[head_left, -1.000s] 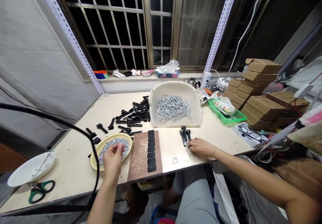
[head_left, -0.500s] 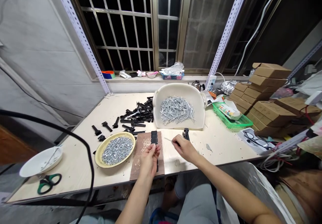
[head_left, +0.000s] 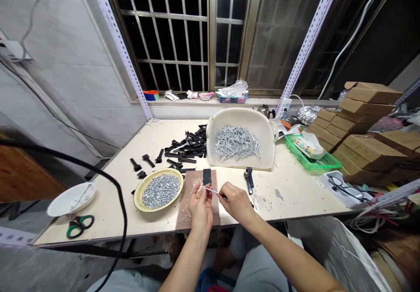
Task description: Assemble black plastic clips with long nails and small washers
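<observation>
My left hand [head_left: 201, 206] is raised over the brown mat [head_left: 183, 217], its fingers pinched together. What sits in that pinch is too small and covered to name. My right hand [head_left: 236, 201] is closed round a thin, pale metal rod [head_left: 211, 190], whose tip reaches my left fingertips. Something dark shows under the right fingers, perhaps a handle. Small black square pieces [head_left: 207, 176] lie in a row on the mat just beyond my left hand. Left of the mat stands a yellow bowl [head_left: 136, 198] of small silver metal parts.
A white tray [head_left: 267, 158] of silver nail-like pins is behind the mat. Black plastic parts [head_left: 190, 145] are heaped to its left. A black tool [head_left: 249, 180] lies to the right. Scissors [head_left: 79, 226], a white plate [head_left: 57, 206], a green basket [head_left: 323, 165] and cardboard boxes [head_left: 370, 152] flank the table.
My right hand has brought the rod over to my left hand, so its tip now meets the left fingertips. The left hand has turned slightly palm-up. The view has shifted a little.
</observation>
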`<state>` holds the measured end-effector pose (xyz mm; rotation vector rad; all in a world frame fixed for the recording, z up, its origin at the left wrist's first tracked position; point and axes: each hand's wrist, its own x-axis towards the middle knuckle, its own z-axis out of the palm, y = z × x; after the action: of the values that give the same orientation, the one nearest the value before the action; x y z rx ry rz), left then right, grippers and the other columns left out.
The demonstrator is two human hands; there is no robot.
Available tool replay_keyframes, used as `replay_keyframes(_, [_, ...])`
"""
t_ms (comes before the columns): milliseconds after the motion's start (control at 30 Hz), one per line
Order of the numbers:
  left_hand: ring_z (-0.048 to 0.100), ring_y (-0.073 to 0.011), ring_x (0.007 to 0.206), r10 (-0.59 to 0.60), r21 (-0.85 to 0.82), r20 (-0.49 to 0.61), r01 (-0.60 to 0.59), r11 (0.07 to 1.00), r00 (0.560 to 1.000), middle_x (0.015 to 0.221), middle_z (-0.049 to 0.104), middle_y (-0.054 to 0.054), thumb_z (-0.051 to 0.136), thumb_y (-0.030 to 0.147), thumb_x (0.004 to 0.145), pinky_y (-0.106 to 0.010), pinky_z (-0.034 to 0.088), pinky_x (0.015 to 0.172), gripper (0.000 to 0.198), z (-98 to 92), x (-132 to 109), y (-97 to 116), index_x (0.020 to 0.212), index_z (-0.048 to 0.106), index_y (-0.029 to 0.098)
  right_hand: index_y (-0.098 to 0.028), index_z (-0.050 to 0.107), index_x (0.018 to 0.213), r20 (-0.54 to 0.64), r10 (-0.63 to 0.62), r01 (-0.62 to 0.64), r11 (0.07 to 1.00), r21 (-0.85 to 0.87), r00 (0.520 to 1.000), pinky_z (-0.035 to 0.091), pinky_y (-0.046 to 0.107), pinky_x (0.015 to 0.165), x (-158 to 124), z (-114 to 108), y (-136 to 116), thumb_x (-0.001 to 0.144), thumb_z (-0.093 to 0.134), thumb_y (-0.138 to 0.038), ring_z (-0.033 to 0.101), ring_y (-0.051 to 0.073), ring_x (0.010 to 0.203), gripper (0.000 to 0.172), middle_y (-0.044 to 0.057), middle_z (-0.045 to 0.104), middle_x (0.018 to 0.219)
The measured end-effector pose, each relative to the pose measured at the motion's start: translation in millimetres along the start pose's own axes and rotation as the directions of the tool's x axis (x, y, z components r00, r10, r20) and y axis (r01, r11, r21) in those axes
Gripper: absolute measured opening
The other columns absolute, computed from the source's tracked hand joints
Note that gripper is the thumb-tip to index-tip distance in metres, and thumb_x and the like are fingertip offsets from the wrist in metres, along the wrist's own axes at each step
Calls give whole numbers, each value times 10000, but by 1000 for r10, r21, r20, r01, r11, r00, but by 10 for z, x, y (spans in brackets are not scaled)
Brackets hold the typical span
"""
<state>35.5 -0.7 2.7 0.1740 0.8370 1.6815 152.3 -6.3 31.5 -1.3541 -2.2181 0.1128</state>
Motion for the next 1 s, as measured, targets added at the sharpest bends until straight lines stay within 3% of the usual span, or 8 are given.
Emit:
replay_keyframes(300, [636,-121,744,178,88,60,-183,979,982,797,645,0,703,218,630,-270,468,759,400,-26,3,-4,971,494,211,-204,492,802,27,16,-17,999,33,1000,388,264,587,0,31,-79,910,373,-262,546,173,708,171,56,557,790])
replay_keyframes(500, [634,-123,742,204,40,59,-207,978,977,782,646,-3,716,187,613,-283,462,781,412,-20,0,23,963,497,200,-202,501,791,58,45,-51,994,93,997,395,268,586,-1,108,-89,918,358,-275,560,175,693,205,51,578,776])
replay_keyframes(633, [635,-126,744,215,43,56,-217,975,975,774,641,2,714,194,618,-290,460,786,407,-8,-3,29,960,492,201,-208,497,771,-10,72,-68,976,207,997,397,259,610,-12,166,-86,898,404,-282,550,162,694,174,30,568,747])
replay_keyframes(767, [636,-135,766,237,50,58,-240,970,970,758,632,10,718,193,612,-296,456,798,413,1,-10,29,958,494,199,-201,489,738,-61,101,-86,975,206,993,384,255,612,-7,176,-94,882,435,-274,539,161,687,170,27,558,716])
replay_keyframes(900, [633,-123,753,251,69,63,-255,964,966,780,645,0,722,192,609,-288,456,802,439,-8,-13,33,982,490,190,-195,522,752,-10,80,-76,976,204,997,381,249,621,19,156,-85,901,403,-282,543,159,696,209,38,582,734])
replay_keyframes(1000, [630,-115,741,268,72,63,-272,960,961,773,650,-1,725,202,611,-280,457,798,464,-24,-9,35,1004,479,184,-193,540,763,35,90,-97,948,304,995,384,234,607,26,146,-76,899,410,-287,539,142,663,210,23,586,719])
